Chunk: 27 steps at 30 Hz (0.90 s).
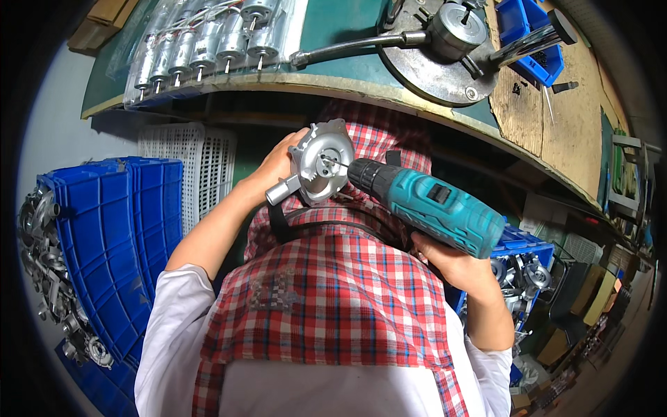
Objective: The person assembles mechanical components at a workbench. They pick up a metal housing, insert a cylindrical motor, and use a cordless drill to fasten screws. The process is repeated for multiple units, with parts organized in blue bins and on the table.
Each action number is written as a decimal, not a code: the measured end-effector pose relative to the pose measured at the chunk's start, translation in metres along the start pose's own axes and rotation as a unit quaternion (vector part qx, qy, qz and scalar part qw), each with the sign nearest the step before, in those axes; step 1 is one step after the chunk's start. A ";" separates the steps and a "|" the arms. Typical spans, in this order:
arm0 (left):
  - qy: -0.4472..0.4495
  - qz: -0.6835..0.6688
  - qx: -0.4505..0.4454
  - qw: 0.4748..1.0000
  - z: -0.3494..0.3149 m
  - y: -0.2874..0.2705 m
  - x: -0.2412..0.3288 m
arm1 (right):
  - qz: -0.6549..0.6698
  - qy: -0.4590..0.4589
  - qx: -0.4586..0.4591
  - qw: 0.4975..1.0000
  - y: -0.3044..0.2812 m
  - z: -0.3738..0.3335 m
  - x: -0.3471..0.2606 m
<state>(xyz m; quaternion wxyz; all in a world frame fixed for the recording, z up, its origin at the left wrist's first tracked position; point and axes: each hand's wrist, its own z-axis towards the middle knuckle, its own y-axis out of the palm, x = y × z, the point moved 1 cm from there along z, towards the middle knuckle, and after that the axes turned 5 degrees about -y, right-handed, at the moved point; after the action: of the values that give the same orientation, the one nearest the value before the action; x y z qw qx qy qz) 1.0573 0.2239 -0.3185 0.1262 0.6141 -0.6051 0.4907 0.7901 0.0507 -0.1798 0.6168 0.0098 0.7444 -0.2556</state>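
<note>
A round silver metal housing [324, 156] with a short outlet pipe is held up over my lap. My left hand [283, 158] grips it from behind at its left edge, and most of the fingers are hidden by it. My right hand [455, 263] is wrapped round the handle of a teal cordless drill [445, 208]. The drill points left, and the thin bit in its black chuck reaches the middle of the housing, among small holes. Whether the bit touches the metal or sits in a screw I cannot tell.
Ahead is a green-topped workbench [340, 73] with several cylindrical motors [205, 48] in a clear tray. A hand press [451, 42] with a long lever stands there, beside a blue bin [531, 42]. Blue crates [104, 215] and metal housings flank me; a white basket [208, 167] stands left.
</note>
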 end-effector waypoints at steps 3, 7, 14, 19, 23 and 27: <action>-0.019 0.011 -0.010 1.000 0.003 -0.002 0.006 | -0.036 -0.033 -0.002 0.999 -0.003 -0.008 0.004; -0.085 -0.247 -0.041 0.964 0.004 0.001 0.000 | 0.004 -0.003 -0.005 1.000 0.000 -0.012 0.007; -0.039 -0.181 -0.047 0.982 0.006 0.001 -0.005 | 0.001 -0.010 0.001 1.000 0.002 -0.013 0.011; -0.033 -0.232 -0.049 0.971 0.004 0.001 0.001 | -0.029 -0.024 -0.024 0.999 -0.002 -0.010 0.011; -0.044 -0.241 -0.063 0.968 0.005 -0.002 0.011 | -0.060 -0.069 -0.027 0.995 -0.003 -0.004 0.007; -0.051 -0.240 -0.054 0.968 0.003 -0.003 0.016 | -0.054 -0.035 -0.028 0.998 -0.001 -0.004 0.005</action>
<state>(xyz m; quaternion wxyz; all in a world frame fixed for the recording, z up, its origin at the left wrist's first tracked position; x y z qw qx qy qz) 1.0577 0.2120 -0.3067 0.2427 0.7579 -0.4711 0.3804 0.7849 0.0495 -0.1835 0.6278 -0.0570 0.7286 -0.2678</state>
